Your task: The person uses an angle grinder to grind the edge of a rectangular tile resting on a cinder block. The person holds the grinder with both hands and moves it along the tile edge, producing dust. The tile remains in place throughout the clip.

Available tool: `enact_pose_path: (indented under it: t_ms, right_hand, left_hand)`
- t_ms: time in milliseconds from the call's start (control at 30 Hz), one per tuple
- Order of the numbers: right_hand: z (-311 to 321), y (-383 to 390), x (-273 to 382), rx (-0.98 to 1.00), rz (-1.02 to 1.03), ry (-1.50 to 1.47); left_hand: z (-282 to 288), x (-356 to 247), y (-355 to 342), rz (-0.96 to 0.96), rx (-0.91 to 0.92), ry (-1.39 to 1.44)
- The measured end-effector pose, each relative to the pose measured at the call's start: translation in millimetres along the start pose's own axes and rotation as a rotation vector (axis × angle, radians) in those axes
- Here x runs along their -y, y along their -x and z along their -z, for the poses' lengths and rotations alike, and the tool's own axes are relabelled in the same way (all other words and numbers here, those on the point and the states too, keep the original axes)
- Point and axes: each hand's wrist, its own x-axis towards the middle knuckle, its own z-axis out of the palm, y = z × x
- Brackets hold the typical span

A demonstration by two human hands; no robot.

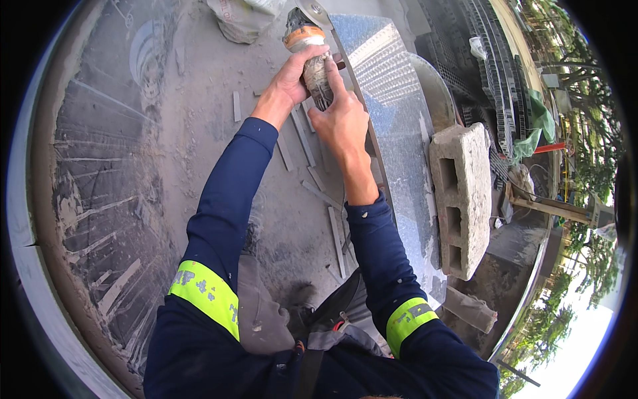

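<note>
both hands grip a dusty angle grinder [310, 56] with an orange band near its head, held over the near edge of a long polished granite slab [399, 139]. the left hand [291, 74] is wrapped around the tool's body from the left; the right hand [342, 120] clasps its rear end, fingers closed. a hollow concrete block [460, 196] rests on the slab to the right. thin stone offcuts [337, 239] lie scattered on the dusty floor [199, 86] below.

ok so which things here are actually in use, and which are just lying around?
In use:
left hand
right hand
dusty power tool, gripped by both
grey stone slab under it

Lying about:
concrete block on the slab
thin stone strips
sack
</note>
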Motion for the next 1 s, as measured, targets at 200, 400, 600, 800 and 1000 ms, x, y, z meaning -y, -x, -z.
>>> enact_pose_path:
  t_ms: [200,400,600,800,1000]
  right_hand:
    - [9,21,-5,0.002,0.023,-0.011]
    - [15,19,0,0.006,0.035,-0.033]
    - [9,0,3,0.02,0.024,-0.015]
    - [2,-16,8,0.022,0.042,0.073]
    - [-4,-25,13,0.043,-0.02,0.086]
  left_hand:
    - [-2,17,15,-0.023,-0.049,-0.034]
    - [0,17,9,-0.017,-0.055,-0.062]
    - [7,8,-11,-0.037,-0.079,-0.059]
    - [11,-1,-31,-0.015,-0.087,-0.029]
    - [15,-10,-38,0.031,-0.087,-0.058]
